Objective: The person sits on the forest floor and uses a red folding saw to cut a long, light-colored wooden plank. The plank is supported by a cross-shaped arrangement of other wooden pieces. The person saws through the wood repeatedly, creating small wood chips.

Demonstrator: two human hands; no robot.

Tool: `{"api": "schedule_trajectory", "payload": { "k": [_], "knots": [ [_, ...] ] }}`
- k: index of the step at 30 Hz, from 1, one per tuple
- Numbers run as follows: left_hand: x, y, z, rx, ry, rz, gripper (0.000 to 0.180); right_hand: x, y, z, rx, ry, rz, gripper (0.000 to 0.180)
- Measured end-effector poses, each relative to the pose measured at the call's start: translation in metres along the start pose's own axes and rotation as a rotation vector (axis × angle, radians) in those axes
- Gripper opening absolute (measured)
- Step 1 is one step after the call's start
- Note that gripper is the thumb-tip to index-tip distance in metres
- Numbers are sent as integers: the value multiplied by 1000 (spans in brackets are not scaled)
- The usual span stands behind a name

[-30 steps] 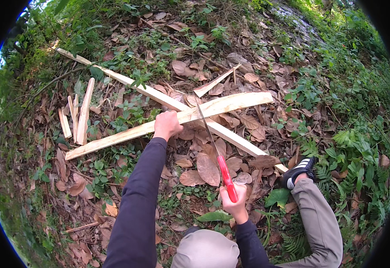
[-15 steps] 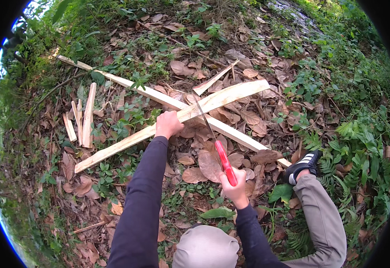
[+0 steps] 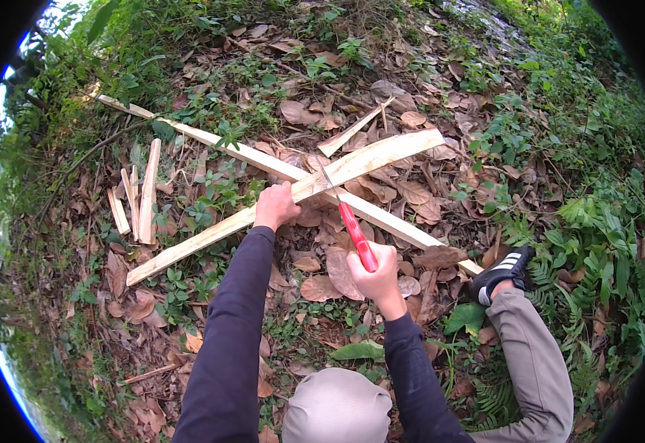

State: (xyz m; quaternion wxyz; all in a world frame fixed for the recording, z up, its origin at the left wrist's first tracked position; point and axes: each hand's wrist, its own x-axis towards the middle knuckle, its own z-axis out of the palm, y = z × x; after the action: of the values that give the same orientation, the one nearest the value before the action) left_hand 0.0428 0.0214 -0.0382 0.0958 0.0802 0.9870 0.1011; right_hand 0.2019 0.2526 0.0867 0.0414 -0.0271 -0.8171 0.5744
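My left hand (image 3: 277, 204) grips a pale wooden plank (image 3: 208, 241) near its middle, where the plank crosses over a longer, thinner wooden beam (image 3: 248, 156) lying on the ground. In my right hand (image 3: 376, 272) is a hand saw (image 3: 356, 235) by its red handle. Its thin blade lies across the plank just right of my left hand, close to the crossing; how deep it sits in the wood I cannot tell. The plank's wider right end (image 3: 426, 142) sticks out beyond the blade.
Several short wood pieces (image 3: 146, 193) lie at the left. A split offcut (image 3: 352, 133) rests behind the plank. Dry leaves (image 3: 322, 288) and green plants cover the sloping ground. My foot in a black shoe (image 3: 503, 275) is by the beam's near right end.
My right hand has pushed the saw forward and slightly left, so the handle is now closer to the plank. The left hand and the wood have barely moved.
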Motion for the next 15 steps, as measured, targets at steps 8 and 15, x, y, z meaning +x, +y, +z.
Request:
{"api": "schedule_trajectory", "payload": {
  "k": [8,15],
  "knots": [
    [-8,12,-23,-200,-17,12,70,-37,30,-1,11,-22,51,25],
    [3,7,-3,-249,124,-239,62,-38,21,2,-86,149,-51,24]
  ]
}}
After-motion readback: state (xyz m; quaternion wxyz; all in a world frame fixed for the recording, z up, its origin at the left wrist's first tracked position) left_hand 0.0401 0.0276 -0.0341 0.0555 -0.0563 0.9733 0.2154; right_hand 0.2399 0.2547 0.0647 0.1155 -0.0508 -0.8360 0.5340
